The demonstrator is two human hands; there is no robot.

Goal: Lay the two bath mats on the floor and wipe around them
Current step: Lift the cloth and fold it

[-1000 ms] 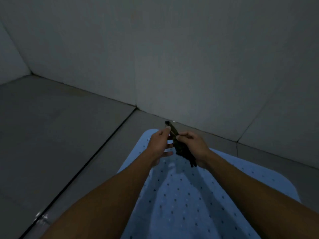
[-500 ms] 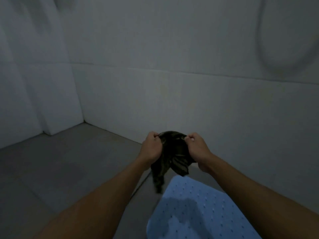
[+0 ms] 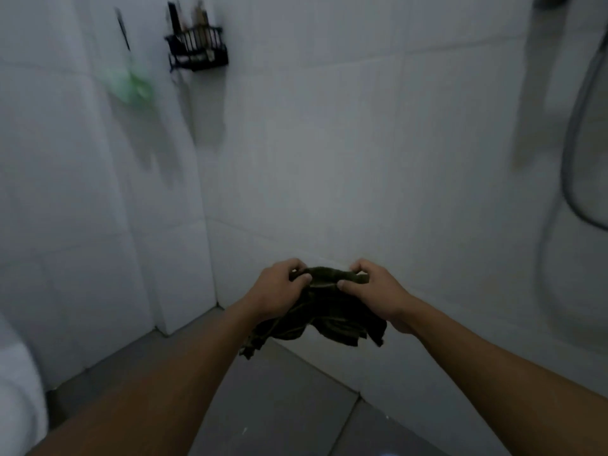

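A dark olive cloth (image 3: 316, 311), limp, crumpled and faintly striped, hangs in front of the white tiled wall (image 3: 362, 159), bunched along its top edge. The left hand (image 3: 276, 291) and right hand (image 3: 378, 291) each pinch that edge closed between thumb and fingers. Above the cloth, to the left, a black wire caddy (image 3: 197, 49) is fixed to the wall, a blurred green item (image 3: 135, 85) beside it. Grey floor tiles (image 3: 279, 406) lie below the cloth. No writing is legible.

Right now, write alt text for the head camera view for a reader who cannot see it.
Two bare hands, left hand and right hand, hold a crumpled dark cloth up in front of a white tiled wall. A black wire rack hangs high on the wall, above a grey tiled floor.
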